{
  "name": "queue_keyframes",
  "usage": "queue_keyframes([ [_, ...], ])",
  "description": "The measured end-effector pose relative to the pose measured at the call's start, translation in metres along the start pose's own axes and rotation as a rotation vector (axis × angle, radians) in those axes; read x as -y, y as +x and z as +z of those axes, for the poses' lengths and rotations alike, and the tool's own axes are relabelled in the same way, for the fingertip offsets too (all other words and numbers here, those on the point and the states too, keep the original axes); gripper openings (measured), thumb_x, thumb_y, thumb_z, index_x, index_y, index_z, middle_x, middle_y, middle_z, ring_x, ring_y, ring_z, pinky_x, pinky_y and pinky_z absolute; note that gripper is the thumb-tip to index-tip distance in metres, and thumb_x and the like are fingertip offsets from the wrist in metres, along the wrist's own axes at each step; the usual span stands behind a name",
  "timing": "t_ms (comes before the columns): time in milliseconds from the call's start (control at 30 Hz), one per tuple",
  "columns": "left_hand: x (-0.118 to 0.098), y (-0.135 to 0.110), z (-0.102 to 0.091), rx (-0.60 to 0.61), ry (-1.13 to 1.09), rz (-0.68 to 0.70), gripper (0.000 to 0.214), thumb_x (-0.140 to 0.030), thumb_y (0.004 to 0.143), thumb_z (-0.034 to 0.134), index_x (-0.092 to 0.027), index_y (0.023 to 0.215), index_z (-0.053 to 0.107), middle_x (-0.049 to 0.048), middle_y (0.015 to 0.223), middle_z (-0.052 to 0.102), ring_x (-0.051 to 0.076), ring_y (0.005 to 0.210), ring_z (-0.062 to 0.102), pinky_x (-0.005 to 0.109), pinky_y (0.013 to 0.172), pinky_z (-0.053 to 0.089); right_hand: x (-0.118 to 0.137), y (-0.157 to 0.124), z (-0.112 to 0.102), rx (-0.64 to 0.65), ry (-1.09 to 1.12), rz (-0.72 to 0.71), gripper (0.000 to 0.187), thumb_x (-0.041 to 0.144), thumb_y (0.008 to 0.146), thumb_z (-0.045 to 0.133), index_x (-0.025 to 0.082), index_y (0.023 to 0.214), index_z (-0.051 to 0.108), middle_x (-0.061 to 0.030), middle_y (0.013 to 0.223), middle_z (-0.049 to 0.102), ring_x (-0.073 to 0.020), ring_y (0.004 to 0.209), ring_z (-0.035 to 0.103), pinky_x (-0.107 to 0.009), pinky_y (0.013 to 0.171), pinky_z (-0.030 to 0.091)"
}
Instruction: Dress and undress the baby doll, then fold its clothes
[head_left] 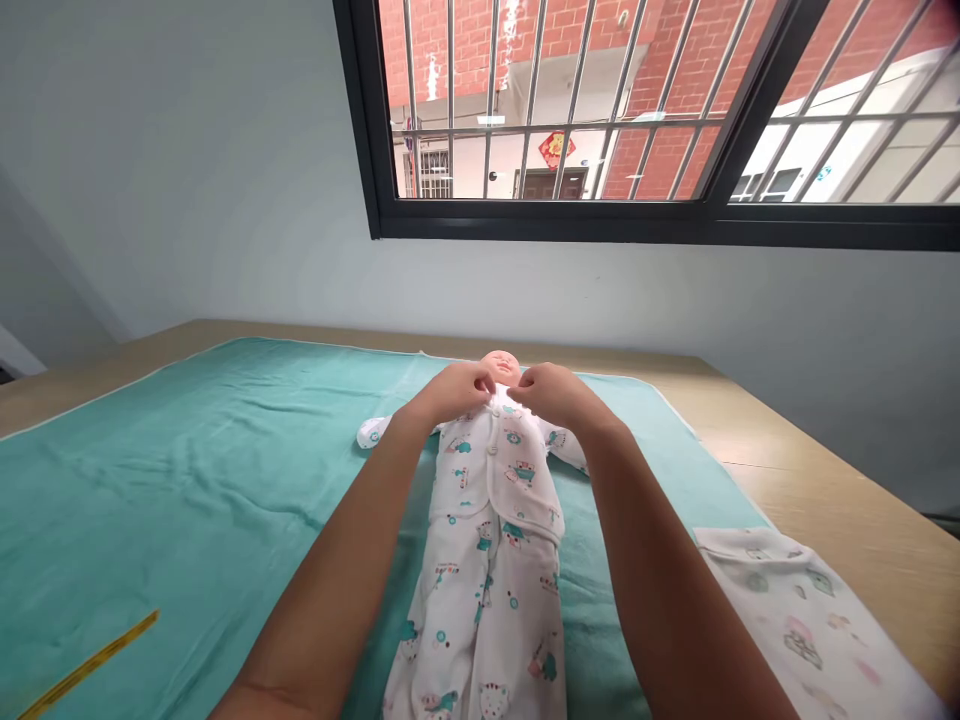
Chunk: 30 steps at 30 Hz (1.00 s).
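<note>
1. Left hand is just below the head of the doll, fingers curled inward at the collar; whether cloth is pinched between them cannot be told.
2. Right hand meets it from the doll's other side, wrist bent, fingertips near those of the left; whether it grips the collar or merely touches it cannot be made out either.
3. Between the two bare forearms the doll lies on its back, head at the far end, wearing a white garment printed with small animals and teal shapes.
4. Down the middle of the doll's chest runs a front opening with a round fastener; below, the top's hem overlaps a pair of long legs that reach the near edge of the view.
5. One sleeve extends to the wearer's left of the doll, the other to the wearer's right.
6. Under the doll is a teal cloth, wrinkled to the left, spread over a wooden table.
7. Right of the doll and nearer the wearer lies a printed white cloth; well apart to its left, a yellow strip.
8. Beyond the doll's head rise a pale wall and a dark-framed window with metal bars outside.
</note>
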<state>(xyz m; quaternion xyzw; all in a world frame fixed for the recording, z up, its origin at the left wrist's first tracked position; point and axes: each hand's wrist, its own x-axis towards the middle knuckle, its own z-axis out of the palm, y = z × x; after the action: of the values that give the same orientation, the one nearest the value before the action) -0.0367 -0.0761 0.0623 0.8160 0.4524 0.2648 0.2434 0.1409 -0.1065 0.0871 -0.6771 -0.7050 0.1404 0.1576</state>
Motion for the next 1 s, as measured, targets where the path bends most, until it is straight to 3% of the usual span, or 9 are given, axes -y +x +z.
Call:
queue_keyframes([
  [67, -0.004, -0.005, -0.007, 0.135, 0.001, -0.006, 0.011, -0.015, 0.069, 0.059, -0.023, 0.072, 0.066, 0.0007, 0.075, 0.066, 0.017, 0.064, 0.057, 0.026, 0.054, 0.038, 0.013, -0.009, 0.0, 0.094, 0.003, -0.043, 0.032, 0.04, 0.086, 0.057, 0.019, 0.061, 0.054, -0.0051, 0.063, 0.056, -0.016, 0.057, 0.05, -0.03, 0.054, 0.03],
  [133, -0.003, -0.007, -0.009, 0.193, -0.005, -0.018, 0.012, -0.014, 0.065, 0.062, -0.024, 0.069, 0.066, 0.0004, 0.072, 0.066, 0.016, 0.061, 0.057, 0.026, 0.052, 0.038, 0.024, -0.014, 0.006, 0.12, -0.058, -0.078, 0.028, 0.038, 0.084, 0.06, 0.02, 0.063, 0.055, -0.0046, 0.061, 0.055, -0.0169, 0.058, 0.051, -0.03, 0.055, 0.031],
  [233, 0.001, -0.007, -0.009, 0.176, -0.033, -0.033, 0.014, -0.015, 0.065, 0.063, -0.025, 0.073, 0.068, 0.0005, 0.076, 0.069, 0.017, 0.063, 0.059, 0.025, 0.052, 0.039, 0.034, -0.015, 0.021, 0.072, -0.157, -0.104, 0.009, 0.022, 0.077, 0.066, 0.021, 0.07, 0.06, -0.0039, 0.061, 0.053, -0.0195, 0.061, 0.054, -0.03, 0.056, 0.033],
  [400, 0.0, -0.009, -0.009, 0.15, -0.009, -0.07, 0.007, -0.021, 0.068, 0.064, -0.025, 0.074, 0.066, 0.0011, 0.081, 0.071, 0.019, 0.067, 0.062, 0.026, 0.054, 0.041, 0.041, -0.012, 0.032, 0.049, -0.208, -0.063, 0.007, 0.012, 0.073, 0.066, 0.019, 0.075, 0.063, -0.0059, 0.063, 0.054, -0.0213, 0.064, 0.057, -0.031, 0.057, 0.035],
  [533, -0.005, -0.012, -0.012, 0.154, 0.016, -0.039, 0.011, -0.022, 0.069, 0.064, -0.026, 0.077, 0.07, 0.0015, 0.083, 0.072, 0.019, 0.068, 0.063, 0.025, 0.055, 0.043, 0.035, -0.011, 0.024, 0.023, -0.183, -0.085, 0.01, 0.01, 0.072, 0.063, 0.019, 0.074, 0.064, -0.0061, 0.065, 0.056, -0.0198, 0.064, 0.056, -0.03, 0.056, 0.034],
  [800, -0.01, -0.01, -0.005, 0.149, 0.048, -0.053, 0.016, -0.023, 0.069, 0.064, -0.027, 0.079, 0.076, 0.0023, 0.079, 0.072, 0.019, 0.068, 0.064, 0.023, 0.05, 0.039, 0.025, -0.017, -0.001, 0.157, -0.087, -0.015, 0.025, 0.009, 0.068, 0.061, 0.018, 0.047, 0.048, -0.0048, 0.056, 0.057, -0.012, 0.048, 0.043, -0.031, 0.05, 0.029],
  [1000, -0.013, -0.01, -0.003, 0.12, -0.013, -0.029, 0.005, -0.024, 0.067, 0.068, -0.024, 0.068, 0.074, 0.001, 0.065, 0.066, 0.015, 0.056, 0.059, 0.023, 0.044, 0.036, 0.024, -0.016, 0.0, 0.108, -0.208, -0.088, 0.024, 0.011, 0.07, 0.061, 0.019, 0.051, 0.049, -0.003, 0.059, 0.05, -0.0139, 0.054, 0.043, -0.031, 0.055, 0.026],
])
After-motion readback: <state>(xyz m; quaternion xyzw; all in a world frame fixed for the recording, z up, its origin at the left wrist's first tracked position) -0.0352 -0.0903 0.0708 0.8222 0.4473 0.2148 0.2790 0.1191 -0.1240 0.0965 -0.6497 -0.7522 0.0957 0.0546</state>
